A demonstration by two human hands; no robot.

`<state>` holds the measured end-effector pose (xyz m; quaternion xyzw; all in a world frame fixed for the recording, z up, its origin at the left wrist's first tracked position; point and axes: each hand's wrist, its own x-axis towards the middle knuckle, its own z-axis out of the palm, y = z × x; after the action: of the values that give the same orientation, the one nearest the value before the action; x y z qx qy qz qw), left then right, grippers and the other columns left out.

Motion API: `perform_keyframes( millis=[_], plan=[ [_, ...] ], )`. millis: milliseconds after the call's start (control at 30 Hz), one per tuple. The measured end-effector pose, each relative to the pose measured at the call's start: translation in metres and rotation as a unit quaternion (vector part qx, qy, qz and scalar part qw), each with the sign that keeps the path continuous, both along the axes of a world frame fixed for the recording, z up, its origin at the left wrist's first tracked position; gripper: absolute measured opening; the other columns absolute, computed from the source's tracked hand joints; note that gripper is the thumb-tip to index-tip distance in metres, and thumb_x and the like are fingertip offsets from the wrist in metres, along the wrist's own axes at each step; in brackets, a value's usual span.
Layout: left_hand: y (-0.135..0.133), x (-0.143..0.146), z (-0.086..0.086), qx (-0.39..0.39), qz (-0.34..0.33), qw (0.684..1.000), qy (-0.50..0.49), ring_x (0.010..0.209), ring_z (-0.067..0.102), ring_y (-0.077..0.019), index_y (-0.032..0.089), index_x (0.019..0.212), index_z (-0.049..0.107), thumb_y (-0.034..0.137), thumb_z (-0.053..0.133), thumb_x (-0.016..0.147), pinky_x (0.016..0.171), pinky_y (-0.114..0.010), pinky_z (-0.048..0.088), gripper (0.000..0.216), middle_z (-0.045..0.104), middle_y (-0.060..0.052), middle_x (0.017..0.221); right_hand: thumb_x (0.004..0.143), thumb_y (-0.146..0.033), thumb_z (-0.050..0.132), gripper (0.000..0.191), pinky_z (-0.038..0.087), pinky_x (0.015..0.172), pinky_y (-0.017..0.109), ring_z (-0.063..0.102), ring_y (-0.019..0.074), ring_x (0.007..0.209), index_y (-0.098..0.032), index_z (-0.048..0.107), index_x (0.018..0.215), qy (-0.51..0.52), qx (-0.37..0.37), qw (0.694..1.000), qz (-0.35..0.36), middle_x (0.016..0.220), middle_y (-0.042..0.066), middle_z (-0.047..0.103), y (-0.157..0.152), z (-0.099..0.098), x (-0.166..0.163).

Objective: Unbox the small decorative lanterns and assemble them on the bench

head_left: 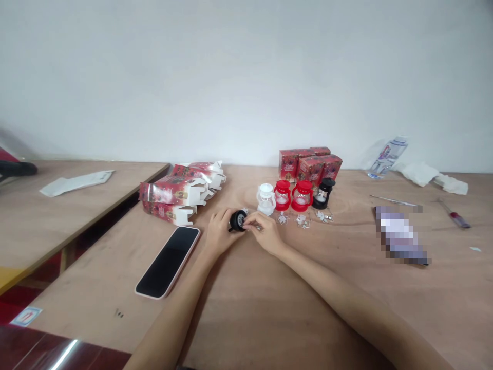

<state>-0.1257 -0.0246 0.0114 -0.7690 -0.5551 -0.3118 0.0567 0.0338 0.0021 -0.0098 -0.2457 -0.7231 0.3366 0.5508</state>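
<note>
Both hands meet at the middle of the wooden bench (269, 308); the left hand (219, 231) is closed around a small black lantern piece (238, 221), and the right hand (265, 231) pinches the same piece from the other side; a phone (168, 261) lies face up just left of the left forearm; beyond the hands stand a white lantern (266, 199), two red lanterns (292, 195) and a black lantern (324, 192), with red boxes (310, 164) behind them and flattened cartons (179, 192) to the left
</note>
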Motion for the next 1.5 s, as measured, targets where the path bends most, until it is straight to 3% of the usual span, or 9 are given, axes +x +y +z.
perform_keyframes(
  millis=[100,233,367,533,667,933,1100,1300,1500],
  plan=[
    [0.000,0.001,-0.001,0.005,0.027,0.999,0.019,0.092,0.058,-0.0245,0.019,0.103,0.052,0.035,0.065,0.072,0.077,-0.033,0.038,0.038,0.063,-0.007,0.099,0.073,-0.023,0.063,0.006,0.050,0.063,0.027,0.061,0.0144,0.064,-0.019,0.059,0.072,0.075,-0.151,0.986,-0.015,0.070,0.001,0.063,-0.002,0.001,-0.006],
    [0.006,-0.004,-0.002,0.059,0.092,0.993,0.043,0.094,0.057,-0.0261,0.018,0.105,0.054,0.032,0.064,0.073,0.077,-0.034,0.037,0.036,0.063,-0.009,0.100,0.068,-0.019,0.065,0.006,0.049,0.069,0.027,0.060,0.0131,0.065,-0.018,0.061,0.072,0.109,-0.238,0.965,-0.023,0.071,-0.001,0.064,0.000,0.010,-0.012],
    [0.015,-0.011,0.001,0.110,0.130,0.984,0.051,0.093,0.059,-0.0257,0.018,0.104,0.056,0.027,0.064,0.073,0.078,-0.034,0.037,0.034,0.065,-0.009,0.099,0.066,-0.008,0.061,0.010,0.049,0.075,0.027,0.058,0.0110,0.064,-0.018,0.060,0.068,0.136,-0.394,0.908,-0.036,0.065,-0.003,0.060,0.008,0.019,-0.026],
    [0.023,-0.018,0.018,0.179,0.055,0.969,0.163,0.101,0.059,-0.0261,0.019,0.110,0.056,0.025,0.057,0.081,0.085,-0.037,0.035,0.030,0.066,-0.010,0.104,0.071,-0.002,0.051,0.018,0.054,0.068,0.026,0.059,0.0107,0.060,-0.018,0.049,0.063,0.151,-0.491,0.858,-0.023,0.058,-0.003,0.054,0.027,0.025,-0.051],
    [0.027,-0.026,0.033,0.213,-0.027,0.939,0.267,0.114,0.054,-0.0225,0.024,0.114,0.055,0.012,0.045,0.086,0.096,-0.039,0.031,0.032,0.066,-0.006,0.109,0.075,-0.001,0.044,0.019,0.057,0.067,0.027,0.061,0.0121,0.064,-0.018,0.047,0.067,0.121,-0.516,0.848,0.011,0.057,-0.002,0.053,0.034,0.030,-0.057],
    [0.038,-0.029,0.062,0.213,-0.069,0.903,0.367,0.112,0.054,-0.0189,0.026,0.109,0.057,0.006,0.036,0.087,0.094,-0.040,0.036,0.036,0.063,-0.007,0.112,0.068,0.005,0.046,0.020,0.055,0.074,0.025,0.063,0.0122,0.070,-0.013,0.052,0.063,-0.015,-0.459,0.887,0.046,0.066,0.003,0.059,0.036,0.039,-0.042],
    [0.072,-0.005,0.078,0.079,-0.031,0.930,0.358,0.099,0.057,-0.0263,0.014,0.086,0.065,0.002,0.037,0.082,0.089,-0.048,0.035,0.031,0.061,-0.016,0.102,0.058,0.009,0.053,0.025,0.050,0.083,0.031,0.063,0.0194,0.079,-0.014,0.056,0.050,-0.197,-0.333,0.922,0.023,0.056,0.002,0.060,0.048,0.045,-0.040],
    [0.113,0.018,0.065,-0.026,-0.025,0.940,0.339,0.076,0.060,-0.0258,0.011,0.078,0.065,0.002,0.038,0.080,0.079,-0.048,0.033,0.028,0.064,-0.017,0.079,0.060,0.007,0.054,0.023,0.047,0.083,0.037,0.063,0.0288,0.091,-0.014,0.060,0.057,-0.355,-0.170,0.919,-0.015,0.080,0.013,0.070,0.040,0.047,-0.051],
    [0.122,0.025,0.049,-0.093,-0.034,0.924,0.369,0.072,0.060,-0.0290,0.011,0.065,0.063,0.008,0.049,0.076,0.070,-0.044,0.033,0.019,0.065,-0.018,0.068,0.071,0.005,0.047,0.024,0.049,0.070,0.031,0.065,0.0269,0.083,-0.011,0.065,0.072,-0.436,-0.058,0.897,-0.041,0.081,0.017,0.070,0.026,0.045,-0.053]
  ],
)
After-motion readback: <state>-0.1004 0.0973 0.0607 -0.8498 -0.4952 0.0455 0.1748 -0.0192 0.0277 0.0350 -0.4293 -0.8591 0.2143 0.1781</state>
